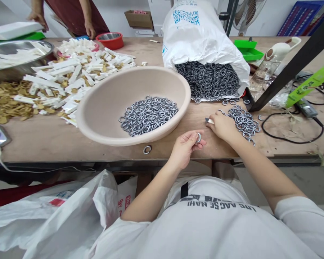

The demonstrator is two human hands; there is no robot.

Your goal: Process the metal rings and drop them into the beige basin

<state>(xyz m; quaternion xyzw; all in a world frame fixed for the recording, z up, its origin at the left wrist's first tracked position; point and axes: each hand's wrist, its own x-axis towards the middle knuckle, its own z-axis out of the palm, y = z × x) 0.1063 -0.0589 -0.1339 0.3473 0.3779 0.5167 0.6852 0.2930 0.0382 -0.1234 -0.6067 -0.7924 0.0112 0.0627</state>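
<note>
My left hand (184, 146) is closed, pinching one grey ring (198, 137) between thumb and fingers above the table's front edge. To its right, my right hand (221, 124) is closed on a small blade (209, 121), dark at the tip and pale along its side. A loose pile of grey rings (244, 121) lies just beyond the right hand, partly hidden by it. The beige basin (97, 126) to the left holds many more such rings (148, 117). One single ring (147, 149) rests on the table in front of the basin.
Behind, a white sack (194, 39) lies open with rings spilling out. White and gold pieces (78, 77) are heaped at left beside a steel bowl (13, 70). A black post (291, 68) and a cable (288, 142) stand right. Another person's hand (90, 30) is across the table.
</note>
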